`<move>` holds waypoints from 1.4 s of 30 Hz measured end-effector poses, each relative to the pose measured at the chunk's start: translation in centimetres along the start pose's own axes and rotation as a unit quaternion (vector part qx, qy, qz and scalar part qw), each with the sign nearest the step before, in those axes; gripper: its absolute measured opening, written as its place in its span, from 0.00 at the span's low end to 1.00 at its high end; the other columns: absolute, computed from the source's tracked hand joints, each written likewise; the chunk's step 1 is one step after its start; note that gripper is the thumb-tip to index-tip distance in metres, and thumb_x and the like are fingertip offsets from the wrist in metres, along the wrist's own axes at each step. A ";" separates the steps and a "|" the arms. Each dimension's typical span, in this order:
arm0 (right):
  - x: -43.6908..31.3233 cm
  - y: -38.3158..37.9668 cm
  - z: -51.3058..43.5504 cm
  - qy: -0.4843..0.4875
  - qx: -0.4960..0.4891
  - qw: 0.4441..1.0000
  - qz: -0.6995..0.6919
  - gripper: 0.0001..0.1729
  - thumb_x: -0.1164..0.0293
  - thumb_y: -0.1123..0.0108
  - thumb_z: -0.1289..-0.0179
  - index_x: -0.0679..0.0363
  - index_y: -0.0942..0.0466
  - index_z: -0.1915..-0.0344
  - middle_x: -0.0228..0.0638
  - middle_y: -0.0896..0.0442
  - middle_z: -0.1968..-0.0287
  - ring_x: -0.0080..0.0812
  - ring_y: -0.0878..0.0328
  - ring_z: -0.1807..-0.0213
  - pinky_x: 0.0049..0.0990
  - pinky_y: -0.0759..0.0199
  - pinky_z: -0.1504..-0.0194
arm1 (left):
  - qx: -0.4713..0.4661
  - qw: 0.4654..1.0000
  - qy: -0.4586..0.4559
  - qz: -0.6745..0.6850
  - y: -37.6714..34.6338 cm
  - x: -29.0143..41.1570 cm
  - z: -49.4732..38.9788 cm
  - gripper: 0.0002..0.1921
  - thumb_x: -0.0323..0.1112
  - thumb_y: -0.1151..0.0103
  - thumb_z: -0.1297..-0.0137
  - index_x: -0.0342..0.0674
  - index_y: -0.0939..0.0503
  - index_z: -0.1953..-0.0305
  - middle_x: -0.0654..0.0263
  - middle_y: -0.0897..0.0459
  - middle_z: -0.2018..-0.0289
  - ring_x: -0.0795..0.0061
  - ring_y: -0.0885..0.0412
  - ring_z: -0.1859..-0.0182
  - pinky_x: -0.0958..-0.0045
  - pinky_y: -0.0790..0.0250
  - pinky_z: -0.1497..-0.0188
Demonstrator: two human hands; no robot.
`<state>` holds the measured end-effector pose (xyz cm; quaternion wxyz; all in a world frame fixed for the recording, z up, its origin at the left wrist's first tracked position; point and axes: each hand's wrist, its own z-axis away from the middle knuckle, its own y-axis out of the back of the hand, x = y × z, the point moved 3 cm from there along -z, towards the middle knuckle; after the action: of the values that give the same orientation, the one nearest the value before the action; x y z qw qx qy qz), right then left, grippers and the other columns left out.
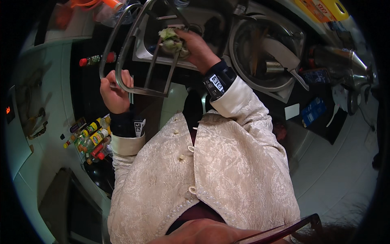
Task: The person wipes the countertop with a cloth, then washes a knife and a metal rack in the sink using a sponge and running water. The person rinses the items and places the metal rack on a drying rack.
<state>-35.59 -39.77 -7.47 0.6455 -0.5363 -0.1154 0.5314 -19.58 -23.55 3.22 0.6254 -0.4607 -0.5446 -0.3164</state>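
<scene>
My left hand point(115, 93) grips the near lower tube of a metal rack frame point(149, 91), which it holds tilted over the front edge of the sink point(140, 55). In my right hand point(199, 50) is a wadded pale-green scrubber or cloth point(171, 42), pressed against or close to the rack's bars; contact is hard to make out. The rack's far end reaches over the left basin and partly leaves the view. Dark shapes inside that basin are too dim to name.
Right of the sink, a round metal basin point(236, 62) holds a perforated metal cylinder point(275, 67) and brown sticks. A cleaver point(280, 53) lies across its rim, handle outward. A metal kettle point(338, 62) stands farther right. A red-capped bottle point(96, 59) lies left; several bottles point(94, 137) stand lower left.
</scene>
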 end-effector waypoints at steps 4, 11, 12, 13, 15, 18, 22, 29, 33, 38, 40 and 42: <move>-2.6 -0.9 0.8 0.083 0.000 0.994 0.066 0.13 0.70 0.46 0.29 0.66 0.24 0.51 0.41 0.16 0.57 0.34 0.15 0.58 0.31 0.17 0.56 | 0.143 0.981 -0.029 -0.130 0.9 -0.4 0.9 0.31 0.61 0.58 0.27 0.36 0.31 0.44 0.55 0.24 0.52 0.64 0.24 0.50 0.61 0.33 0.45; -1.5 -4.9 2.3 0.267 -0.043 0.787 0.554 0.11 0.67 0.38 0.39 0.65 0.22 0.65 0.50 0.20 0.72 0.52 0.21 0.68 0.40 0.28 0.66 | 0.035 0.980 -0.017 -0.194 -0.2 -1.1 0.9 0.33 0.53 0.55 0.24 0.32 0.40 0.30 0.59 0.24 0.45 0.73 0.26 0.43 0.72 0.40 0.37; -1.6 -5.1 2.7 0.279 -0.046 0.772 0.569 0.11 0.66 0.37 0.40 0.64 0.22 0.66 0.50 0.20 0.71 0.54 0.22 0.67 0.41 0.29 0.67 | 0.053 0.981 -0.003 -0.185 0.2 -1.1 0.7 0.30 0.50 0.53 0.24 0.31 0.35 0.33 0.64 0.23 0.55 0.78 0.26 0.54 0.76 0.38 0.48; -1.6 -5.2 2.9 0.263 -0.038 0.754 0.601 0.11 0.66 0.36 0.41 0.63 0.22 0.67 0.49 0.21 0.71 0.55 0.23 0.66 0.42 0.29 0.67 | 0.060 0.983 0.012 -0.172 0.4 -1.4 0.5 0.26 0.47 0.51 0.24 0.31 0.31 0.37 0.69 0.23 0.66 0.83 0.27 0.65 0.80 0.35 0.59; -1.8 -6.1 3.3 0.319 -0.034 0.729 0.605 0.11 0.66 0.35 0.43 0.62 0.21 0.66 0.47 0.21 0.71 0.53 0.22 0.67 0.42 0.29 0.67 | 0.052 0.992 0.086 -0.078 1.5 -1.4 0.4 0.21 0.47 0.50 0.25 0.32 0.25 0.46 0.75 0.34 0.76 0.86 0.39 0.74 0.80 0.44 0.69; -2.3 -6.7 4.0 0.378 -0.007 0.697 0.609 0.10 0.68 0.34 0.46 0.60 0.21 0.65 0.43 0.22 0.71 0.51 0.22 0.67 0.42 0.29 0.68 | 0.045 0.991 0.123 0.019 2.0 -2.1 0.4 0.17 0.45 0.47 0.26 0.34 0.22 0.58 0.79 0.42 0.84 0.88 0.50 0.82 0.80 0.54 0.78; -2.8 -6.7 4.4 0.428 0.036 0.662 0.614 0.09 0.69 0.34 0.46 0.57 0.21 0.64 0.39 0.22 0.72 0.48 0.22 0.69 0.40 0.29 0.69 | 0.024 0.987 0.145 0.064 1.1 -3.1 0.6 0.13 0.41 0.44 0.28 0.35 0.22 0.61 0.80 0.42 0.84 0.89 0.49 0.83 0.81 0.56 0.79; -1.8 -3.5 5.7 0.422 0.022 0.609 0.671 0.12 0.73 0.34 0.46 0.56 0.24 0.61 0.38 0.25 0.69 0.47 0.22 0.68 0.40 0.28 0.70 | 0.191 0.976 0.084 0.060 1.4 -1.7 0.6 0.12 0.39 0.39 0.30 0.35 0.20 0.60 0.81 0.41 0.85 0.91 0.50 0.84 0.82 0.59 0.81; -1.3 -1.2 6.7 0.367 -0.021 0.615 0.697 0.13 0.75 0.35 0.46 0.57 0.25 0.60 0.39 0.25 0.65 0.48 0.22 0.66 0.42 0.27 0.68 | 0.151 0.986 0.057 0.051 2.6 -0.3 0.1 0.13 0.39 0.39 0.31 0.33 0.19 0.61 0.81 0.41 0.86 0.91 0.51 0.84 0.81 0.59 0.81; -1.1 -3.8 6.0 0.415 -0.013 0.660 0.627 0.17 0.79 0.37 0.47 0.59 0.26 0.55 0.42 0.26 0.63 0.50 0.23 0.62 0.41 0.28 0.65 | 0.103 0.992 0.043 0.053 2.7 0.0 0.3 0.12 0.36 0.40 0.30 0.31 0.19 0.59 0.79 0.37 0.85 0.91 0.49 0.83 0.82 0.58 0.80; -0.7 -5.9 5.5 0.448 0.003 0.671 0.591 0.19 0.82 0.40 0.48 0.61 0.27 0.53 0.44 0.26 0.61 0.52 0.25 0.60 0.41 0.28 0.62 | 0.102 0.993 0.056 0.022 2.1 -0.4 0.4 0.11 0.35 0.40 0.30 0.31 0.19 0.58 0.79 0.35 0.84 0.91 0.47 0.83 0.82 0.57 0.80; -0.9 -7.1 5.1 0.485 0.030 0.669 0.563 0.21 0.84 0.43 0.49 0.63 0.28 0.52 0.46 0.27 0.61 0.53 0.26 0.60 0.42 0.29 0.61 | 0.113 0.990 0.085 -0.026 1.3 -0.8 0.6 0.11 0.35 0.40 0.30 0.30 0.19 0.57 0.79 0.34 0.83 0.91 0.47 0.83 0.83 0.56 0.80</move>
<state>-35.63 -36.62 0.79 0.2043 -0.6622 0.5534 0.4621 -18.85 -22.65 2.09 0.7088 -0.3441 -0.5339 -0.3067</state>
